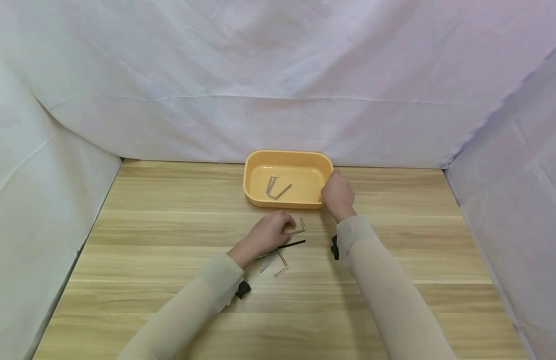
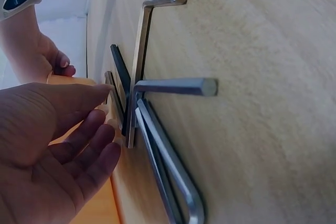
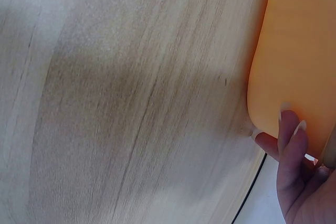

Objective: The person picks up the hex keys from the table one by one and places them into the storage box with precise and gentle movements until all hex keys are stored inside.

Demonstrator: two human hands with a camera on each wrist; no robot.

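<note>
Under left hand (image 1: 270, 231), silver L-shaped keys (image 1: 278, 260)

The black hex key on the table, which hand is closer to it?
Left. The left hand rests right beside the black hex key, at the pile of keys. The right hand is farther back, touching the yellow tray.
</note>
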